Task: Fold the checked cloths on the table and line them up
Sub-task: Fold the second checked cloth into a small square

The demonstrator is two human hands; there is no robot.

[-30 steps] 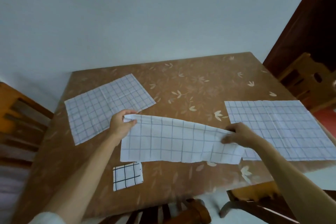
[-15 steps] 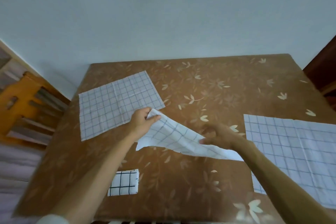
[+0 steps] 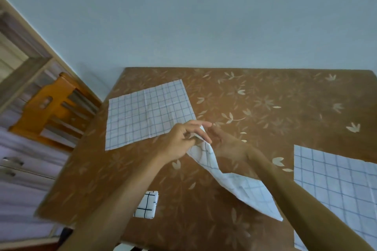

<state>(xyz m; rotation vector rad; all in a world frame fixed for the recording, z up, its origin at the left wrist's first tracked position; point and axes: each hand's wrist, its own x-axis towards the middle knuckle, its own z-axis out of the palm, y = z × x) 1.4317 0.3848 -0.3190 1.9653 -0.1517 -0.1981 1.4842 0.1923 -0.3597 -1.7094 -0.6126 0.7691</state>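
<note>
Over the middle of the brown table [image 3: 265, 96], my left hand [image 3: 179, 140] and my right hand [image 3: 226, 142] meet and pinch the top corners of a white checked cloth [image 3: 238, 183]. The cloth hangs folded, drooping down to the right towards the table. A second checked cloth [image 3: 146, 112] lies flat at the back left. A third one [image 3: 336, 185] lies flat at the right edge, partly out of view. Near the front edge sits a small folded cloth with bold black checks [image 3: 146, 206], half hidden by my left forearm.
An orange wooden chair [image 3: 51, 108] stands at the table's left side, with a cabinet with drawers [image 3: 18, 171] beyond it. A pale wall runs behind the table.
My hands have come together, bringing the two ends of the held cloth to meet, so it now hangs doubled. The view has swung to the left.
</note>
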